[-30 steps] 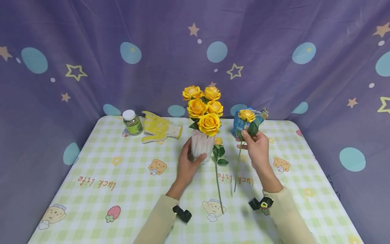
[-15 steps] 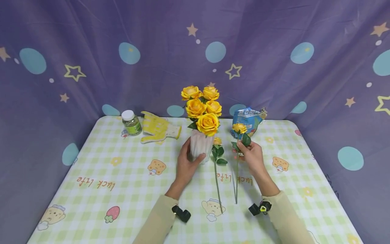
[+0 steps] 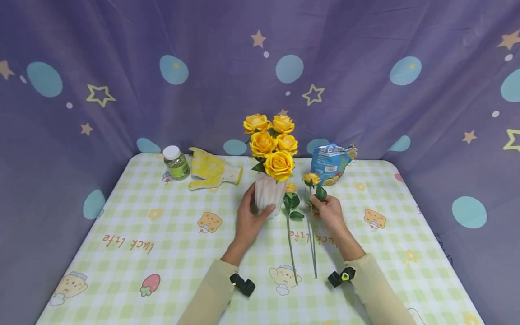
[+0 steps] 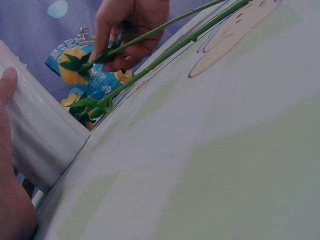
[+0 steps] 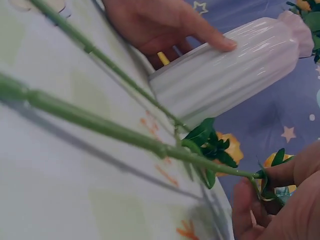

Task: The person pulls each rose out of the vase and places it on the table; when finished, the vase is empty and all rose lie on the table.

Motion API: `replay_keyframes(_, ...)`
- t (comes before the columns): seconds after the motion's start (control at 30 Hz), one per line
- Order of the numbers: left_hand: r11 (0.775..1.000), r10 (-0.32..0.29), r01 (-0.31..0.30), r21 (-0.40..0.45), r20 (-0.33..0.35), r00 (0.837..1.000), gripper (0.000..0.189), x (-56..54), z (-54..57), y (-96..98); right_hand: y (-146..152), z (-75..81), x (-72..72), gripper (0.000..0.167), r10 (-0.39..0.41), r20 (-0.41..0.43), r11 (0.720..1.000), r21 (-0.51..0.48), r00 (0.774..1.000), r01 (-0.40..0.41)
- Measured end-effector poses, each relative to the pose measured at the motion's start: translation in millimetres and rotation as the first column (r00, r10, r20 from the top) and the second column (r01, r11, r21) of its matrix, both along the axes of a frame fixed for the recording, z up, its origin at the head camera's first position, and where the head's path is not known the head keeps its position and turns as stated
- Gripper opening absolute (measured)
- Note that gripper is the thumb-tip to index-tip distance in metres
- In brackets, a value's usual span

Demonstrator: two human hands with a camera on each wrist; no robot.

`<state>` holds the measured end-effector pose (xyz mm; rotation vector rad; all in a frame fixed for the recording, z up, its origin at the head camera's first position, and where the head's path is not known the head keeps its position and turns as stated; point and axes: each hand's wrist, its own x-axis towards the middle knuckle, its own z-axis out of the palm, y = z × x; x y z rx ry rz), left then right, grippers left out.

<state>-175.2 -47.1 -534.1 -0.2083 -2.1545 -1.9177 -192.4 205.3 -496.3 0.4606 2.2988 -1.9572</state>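
My left hand grips the white ribbed vase around its lower side, thumb across the front. The vase stands upright on the table, with several yellow roses rising from it. To its right, my right hand pinches a single yellow rose by the stem just under the bloom; its long green stem slants down toward the table's near side. Between vase and right hand, another yellow rose lies on the cloth, its bloom close by the vase base in the right wrist view.
A green-labelled jar with a white lid and a yellow-and-white glove are at the back left. Behind the right hand stands a blue bag with a clip on top. A checked cloth covers the table; a purple curtain surrounds it.
My right hand has come down and to the left with the rose, bringing it nearer the table and the lying rose. The left hand and vase have stayed in place.
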Motion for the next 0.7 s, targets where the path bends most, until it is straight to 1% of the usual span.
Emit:
replay_keyframes(0.1,1.0,-0.005,0.005,-0.015,0.003,1.0,0.086,0.0,-0.5,-0.4,-0.9,-6.0,-1.1,0.032,-0.002,0.002,0.994,0.109,1.0,0.002)
replay_keyframes(0.2,1.0,-0.003,0.003,-0.021,0.004,1.0,0.085,-0.1,-0.5,-0.3,-2.0,-11.8,-1.8,0.032,-0.003,0.002,0.983,0.184,1.0,0.002)
replay_keyframes(0.33,1.0,-0.003,0.003,-0.019,0.003,1.0,0.085,-0.6,-0.8,-0.1,-4.2,-18.5,-2.2,0.032,0.0,-0.015,0.974,0.225,1.0,0.003)
replay_keyframes(0.5,1.0,-0.004,0.004,-0.019,-0.005,1.0,0.085,-1.3,-1.3,-0.1,-6.0,-22.0,-1.5,0.029,0.001,-0.02,0.962,0.273,1.0,0.005)
replay_keyframes(0.6,1.0,-0.004,0.004,-0.02,-0.004,1.0,0.085,-1.3,-1.5,-0.2,-5.9,-22.0,-1.0,0.026,-0.004,-0.013,0.967,0.254,1.0,0.007)
replay_keyframes(0.7,1.0,-0.005,0.005,-0.017,-0.004,1.0,0.085,-1.3,-1.5,-0.5,-6.1,-21.3,-0.5,0.023,0.001,0.0,0.983,0.182,1.0,-0.001)
